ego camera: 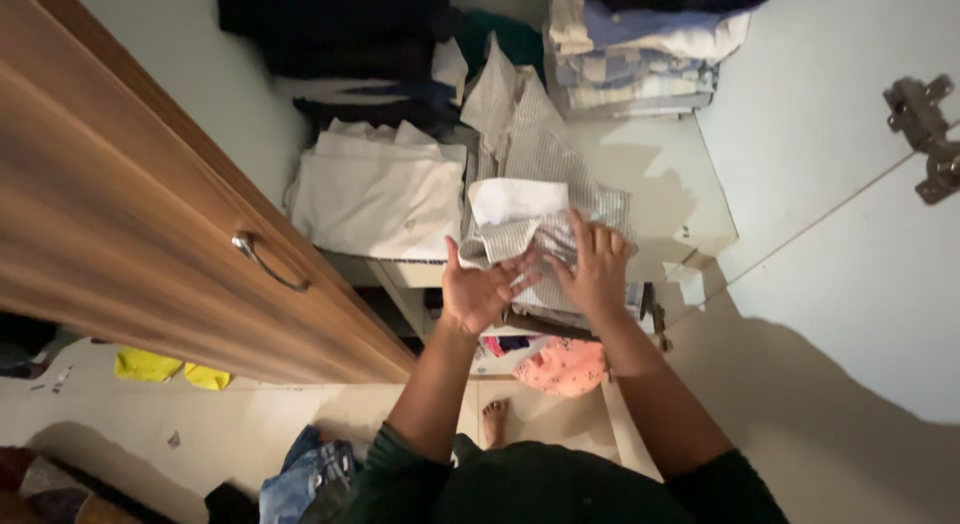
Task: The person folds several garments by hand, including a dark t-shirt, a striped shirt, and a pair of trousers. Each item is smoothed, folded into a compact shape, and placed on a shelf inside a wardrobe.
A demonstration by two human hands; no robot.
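Note:
A grey-and-white striped shirt [545, 169] lies folded on the white wardrobe shelf [660, 174], its collar end toward me. My left hand [475, 289] is palm-up under the near end of the shirt, gripping the folded collar. My right hand [597, 269] presses flat on the shirt's near edge, fingers spread. Both forearms reach up from the bottom of the view.
A stack of white folded garments [380, 189] sits left of the shirt. Dark clothes [340, 34] and a pale folded pile [640, 54] lie further back. The wooden wardrobe door [150, 214] with a metal handle [265, 264] stands open at left. Clothes lie on the floor below.

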